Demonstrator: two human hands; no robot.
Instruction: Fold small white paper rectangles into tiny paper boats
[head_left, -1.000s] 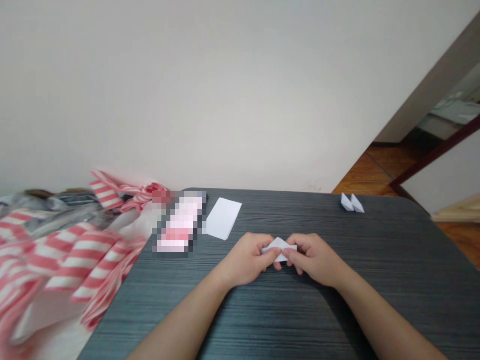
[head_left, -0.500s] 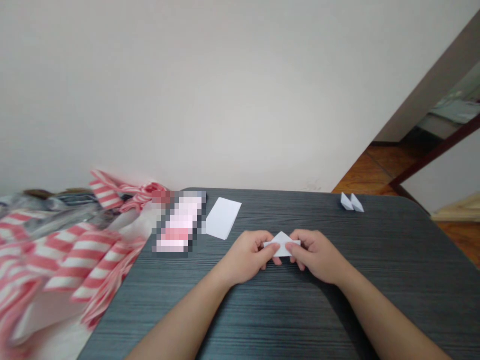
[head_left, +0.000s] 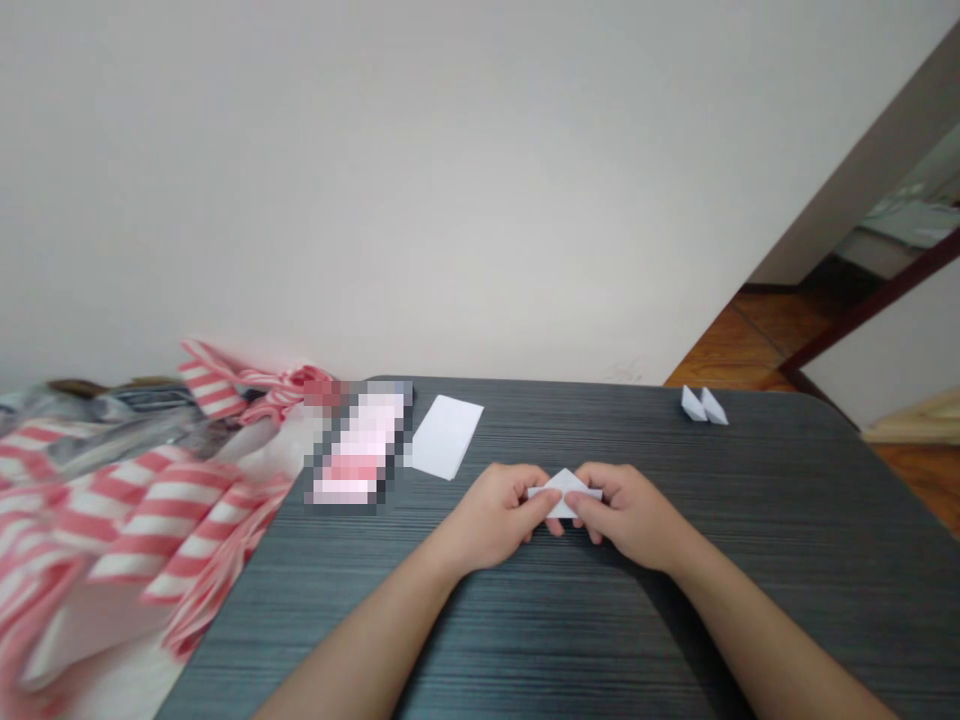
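Observation:
Between my two hands is a small folded white paper [head_left: 565,479], with a pointed peak at the top and flat ends sticking out to both sides. My left hand [head_left: 504,515] pinches its left part, thumb on the front face and fingers curled behind. From the other side my right hand [head_left: 634,515] grips it in the same way, and its thumb lies close to the left thumb near the paper's middle. Both hands are held just over the dark table [head_left: 480,620]. Parts of the paper are hidden under the thumbs.
White paper sheets [head_left: 448,437] lie left of my hands, beside a pixelated pink-and-white oblong thing [head_left: 364,440]. Two folded white paper pieces [head_left: 705,406] stand near the table's far right edge. Red-and-white striped cloth [head_left: 165,510] is heaped at the left. A pale wall [head_left: 480,200] rises behind.
My right thumb has slid left along the folded paper, closer to the left thumb. Paper and hands have dropped very slightly. The other things lie as before.

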